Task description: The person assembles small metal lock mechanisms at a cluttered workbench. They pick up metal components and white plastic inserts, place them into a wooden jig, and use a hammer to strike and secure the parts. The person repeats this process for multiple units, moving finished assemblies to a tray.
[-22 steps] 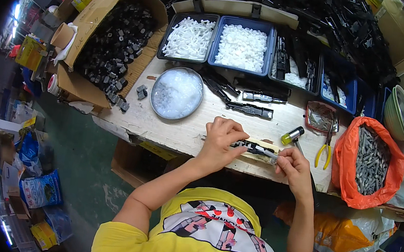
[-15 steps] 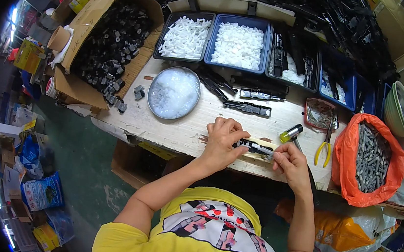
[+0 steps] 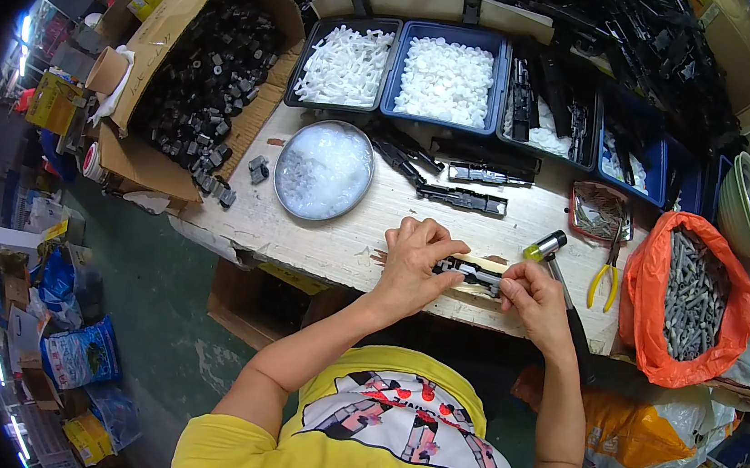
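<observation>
The left hand [image 3: 413, 261] grips the left end of a black slotted assembly [image 3: 472, 271], with the thumb on the near side and the fingers on the far side. The assembly lies lengthwise between the two hands, at the near edge of the workbench [image 3: 365, 244]. The right hand [image 3: 535, 298] pinches the right end of a slim grey part [image 3: 485, 281] between thumb and fingertips; the remaining fingers are curled. The grey part lies along the assembly; whether it is fully seated cannot be told.

Just beyond the right hand is a hammer [image 3: 546, 246] with a yellow-green face; its dark handle passes behind that hand. To the right of the right hand are pliers [image 3: 604, 287] with yellow handles and, farther right, an orange-red bag [image 3: 645, 303] of grey metal pieces. A red tray [image 3: 628, 231] of thin metal pins sits beyond the pliers.

Beyond the left hand lie two further black units [image 3: 462, 200] [image 3: 491, 176], roughly parallel. Left of these, a round dish [image 3: 305, 217] contains clear, glossy material. Farther beyond the left hand stand a black bin [image 3: 331, 108] of white pegs and a blue bin [image 3: 438, 125] of white caps. To its far left, a cardboard box [image 3: 159, 65] holds dark blocks.
</observation>
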{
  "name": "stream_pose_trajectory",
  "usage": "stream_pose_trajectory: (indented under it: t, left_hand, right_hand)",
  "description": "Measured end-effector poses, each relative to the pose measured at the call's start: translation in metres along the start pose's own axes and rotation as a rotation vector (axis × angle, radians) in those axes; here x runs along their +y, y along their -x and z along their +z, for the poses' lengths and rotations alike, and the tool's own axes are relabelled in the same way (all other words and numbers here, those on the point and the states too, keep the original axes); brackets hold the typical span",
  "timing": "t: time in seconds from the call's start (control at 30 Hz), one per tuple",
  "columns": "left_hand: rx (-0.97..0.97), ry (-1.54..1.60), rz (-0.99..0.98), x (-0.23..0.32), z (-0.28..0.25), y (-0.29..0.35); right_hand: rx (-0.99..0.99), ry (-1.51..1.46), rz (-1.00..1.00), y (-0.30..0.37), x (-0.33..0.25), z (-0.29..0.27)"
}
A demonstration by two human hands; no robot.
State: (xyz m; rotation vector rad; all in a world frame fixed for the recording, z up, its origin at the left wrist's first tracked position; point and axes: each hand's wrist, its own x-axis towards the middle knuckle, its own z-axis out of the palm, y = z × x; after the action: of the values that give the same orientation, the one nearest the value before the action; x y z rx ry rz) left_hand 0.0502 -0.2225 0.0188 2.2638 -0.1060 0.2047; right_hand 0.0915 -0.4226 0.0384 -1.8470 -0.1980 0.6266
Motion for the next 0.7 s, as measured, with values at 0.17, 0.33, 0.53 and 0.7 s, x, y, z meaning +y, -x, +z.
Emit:
stream_pose_trajectory:
  t: [0.17,0.33,0.53,0.7]
  left_hand:
    - [0.022,-0.038,0.090,-0.004,0.001,0.004]
    - [0.088,-0.083,0.229,-0.008,0.005,0.008]
    - [0.091,-0.167,0.316,-0.011,0.005,0.009]
    - [0.090,-0.171,0.320,-0.012,0.005,0.010]
  right_hand:
    - [0.010,0.061,-0.038,-0.002,0.001,0.000]
    - [0.028,-0.049,0.159,-0.008,0.001,-0.003]
    - [0.063,-0.109,0.217,-0.013,0.003,-0.002]
    - [0.079,0.120,0.165,-0.009,-0.002,-0.003]
